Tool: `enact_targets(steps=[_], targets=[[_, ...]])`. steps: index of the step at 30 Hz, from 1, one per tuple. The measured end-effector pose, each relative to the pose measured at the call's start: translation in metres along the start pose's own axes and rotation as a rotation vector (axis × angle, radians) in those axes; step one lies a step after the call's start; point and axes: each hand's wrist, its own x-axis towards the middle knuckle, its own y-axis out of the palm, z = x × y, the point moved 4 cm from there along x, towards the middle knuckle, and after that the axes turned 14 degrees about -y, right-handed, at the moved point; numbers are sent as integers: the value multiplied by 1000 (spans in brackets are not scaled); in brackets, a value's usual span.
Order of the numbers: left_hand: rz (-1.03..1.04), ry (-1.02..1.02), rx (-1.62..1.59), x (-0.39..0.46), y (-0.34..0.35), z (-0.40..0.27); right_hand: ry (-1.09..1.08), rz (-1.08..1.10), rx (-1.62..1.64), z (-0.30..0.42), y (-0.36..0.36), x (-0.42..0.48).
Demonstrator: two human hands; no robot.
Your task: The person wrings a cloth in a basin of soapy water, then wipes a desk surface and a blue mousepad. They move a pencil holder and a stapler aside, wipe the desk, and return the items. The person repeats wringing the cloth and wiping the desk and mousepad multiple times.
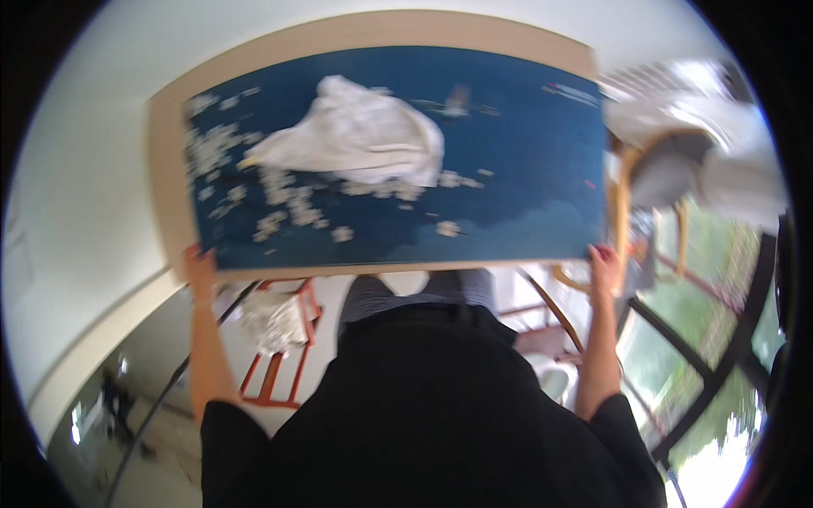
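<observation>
A dark blue mat (527,152) lies across a light wooden tabletop (166,190) before me. My left hand (201,261) grips its near left corner at the table edge, thumb on top. At the near right corner my right hand (604,260) pinches the mat; the fingers underneath are hidden on both sides. A crumpled white cloth (368,136) rests left of the mat's middle. Around and partly beneath the cloth, many small pale pieces (216,152), apparently jigsaw pieces, are scattered. A small blurred picture (456,101) shows near the back of the mat.
Below the table on the left stands a reddish wooden chair (273,381) bearing a plastic-wrapped bundle (273,320). At right is a wooden chair (625,190) with a grey cushion (670,168). A dark-framed window (705,317) is beyond my right arm. A white wall (89,209) borders the left.
</observation>
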Motion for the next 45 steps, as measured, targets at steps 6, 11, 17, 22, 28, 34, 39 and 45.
enact_targets(steps=[6,11,17,22,28,34,39,45], targets=[[185,-150,-258,3,-18,0,94,-59,17,33,3,-11],[224,-209,-164,-20,-21,-23,160,-14,16,55,-1,-13],[170,-75,99,-6,-34,-8,154,-55,218,52,11,-13],[238,-154,62,-26,-34,-21,160,-76,194,47,11,-7],[231,-295,-19,-43,-30,-36,173,-121,245,41,7,-8],[256,-242,47,-51,-18,-50,-21,-57,77,28,-2,10],[156,44,-27,-20,-19,-101,78,45,341,50,2,3],[-80,-4,-55,18,3,-127,-101,260,44,16,-12,77]])
